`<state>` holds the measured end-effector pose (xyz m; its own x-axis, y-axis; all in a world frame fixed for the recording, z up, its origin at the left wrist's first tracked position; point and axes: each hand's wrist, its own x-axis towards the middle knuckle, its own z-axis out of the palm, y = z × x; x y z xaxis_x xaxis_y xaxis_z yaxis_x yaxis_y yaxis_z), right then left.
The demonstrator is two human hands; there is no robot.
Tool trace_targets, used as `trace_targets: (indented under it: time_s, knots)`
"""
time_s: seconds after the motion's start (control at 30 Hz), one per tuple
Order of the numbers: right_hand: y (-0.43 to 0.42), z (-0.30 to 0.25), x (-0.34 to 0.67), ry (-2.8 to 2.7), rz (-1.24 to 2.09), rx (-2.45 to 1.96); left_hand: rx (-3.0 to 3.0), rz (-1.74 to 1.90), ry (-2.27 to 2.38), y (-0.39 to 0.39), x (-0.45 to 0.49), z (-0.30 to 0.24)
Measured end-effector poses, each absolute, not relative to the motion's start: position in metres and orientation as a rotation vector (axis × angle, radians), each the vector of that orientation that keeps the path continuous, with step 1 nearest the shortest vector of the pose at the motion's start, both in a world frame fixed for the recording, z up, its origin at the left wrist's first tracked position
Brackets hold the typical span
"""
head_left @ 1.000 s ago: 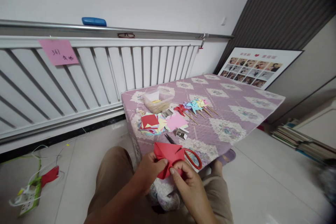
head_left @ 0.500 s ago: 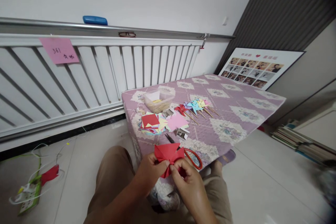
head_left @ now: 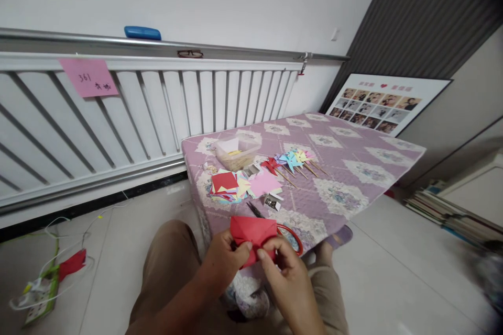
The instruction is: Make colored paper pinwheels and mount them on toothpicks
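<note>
Above the near edge of the cloth-covered table, a creased red paper square point(head_left: 253, 226) is held between both hands. My left hand point(head_left: 223, 260) pinches its left side, with the thumb pressed on the front near the middle. On the right side, my right hand point(head_left: 288, 275) grips the paper between thumb and fingers. Partly hidden behind the paper lie scissors point(head_left: 255, 210) with an orange-red handle. Just beyond them are a small open box of metal pieces point(head_left: 272, 202), a pink paper sheet point(head_left: 264, 183) and a stack of coloured paper squares point(head_left: 223, 183).
Several paper pinwheels point(head_left: 291, 159) on wooden sticks lie mid-table. Behind the paper stack stands a clear plastic container point(head_left: 238, 156) with sticks inside. A white radiator point(head_left: 220, 97) runs along the wall. On the floor at left sits a power strip point(head_left: 41, 303) with cables.
The red paper's gathered lower part has loosened and lies flatter. My right thumb has shifted slightly right and down, away from the left thumb.
</note>
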<state>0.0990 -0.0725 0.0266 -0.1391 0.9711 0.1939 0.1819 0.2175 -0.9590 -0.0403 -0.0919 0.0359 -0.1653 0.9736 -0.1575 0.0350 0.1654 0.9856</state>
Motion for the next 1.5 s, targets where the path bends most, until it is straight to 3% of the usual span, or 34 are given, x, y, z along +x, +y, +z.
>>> trace_targets:
  time_s: [0.13, 0.3, 0.73, 1.2, 1.5]
  knots:
    - [-0.070, 0.029, 0.104, -1.040, 1.358, -1.044, 1.062, 1.103, 1.445, -0.090, -0.047, 0.042]
    - [-0.074, 0.039, 0.098, -0.934, 1.796, -0.989, 1.207, 1.036, 1.348, -0.089, -0.052, 0.049]
    - [-0.067, 0.002, 0.090, -1.133, 1.576, -1.225, 1.478, 0.871, 1.319, -0.081, -0.067, 0.055]
    - [-0.068, 0.011, 0.084, -1.193, 1.581, -1.252, 1.589, 0.822, 1.329, -0.072, -0.074, 0.052]
    - [-0.065, -0.003, 0.075, -1.068, 1.396, -1.352, 1.488, 0.866, 1.343, -0.066, -0.077, 0.048]
